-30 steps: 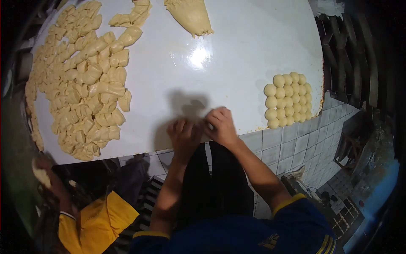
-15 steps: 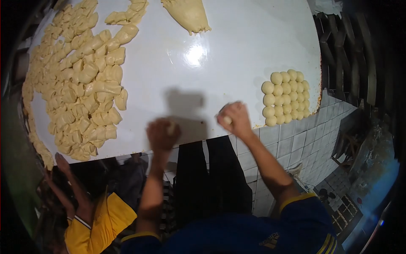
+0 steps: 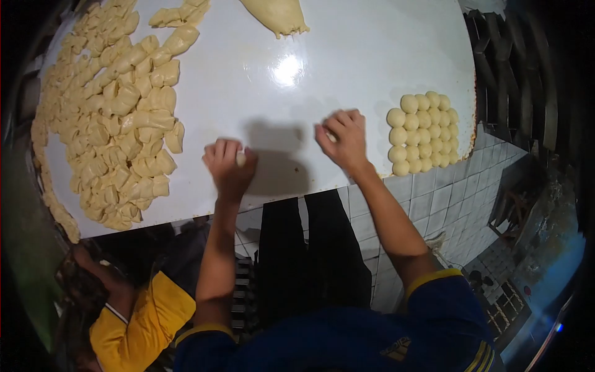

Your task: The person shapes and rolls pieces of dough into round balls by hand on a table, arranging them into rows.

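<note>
Left hand (image 3: pixel 230 166): curled narrow, knuckles up, around a small, pale-yellow lump of soft dough (image 3: pixel 241 159) peeping out beside the thumb.
Right hand (image 3: pixel 344 137): likewise cupped, fingers bent, around a second small, pale-yellow dough lump (image 3: pixel 333 137), partly visible at the thumb side.
Lumps' place: inside the two hands, over the near part of a smooth, glossy white tabletop (image 3: pixel 353 56); contact with the surface hidden under the palms, cannot tell.
Left side: a broad heap of irregular, pale-yellow cut dough chunks (image 3: pixel 127 124), apart from the left hand.
Right side: a tight block of smooth, round, pale-yellow dough balls (image 3: pixel 427 134), near the right hand.
Far side: a large, pale-yellow dough slab (image 3: pixel 276 13), cut off by the view's edge.
Rolling, as judged: best done with a loose cage of fingers, light even pressure and small circles, both hands at equal pace.
Spacing: hands well apart, probably enough for circling without a knock.
Pressure: too heavy, likely flattening or smearing; too slack, likely leaving seams.
Check: roundness and size, best compared with the block.
</note>
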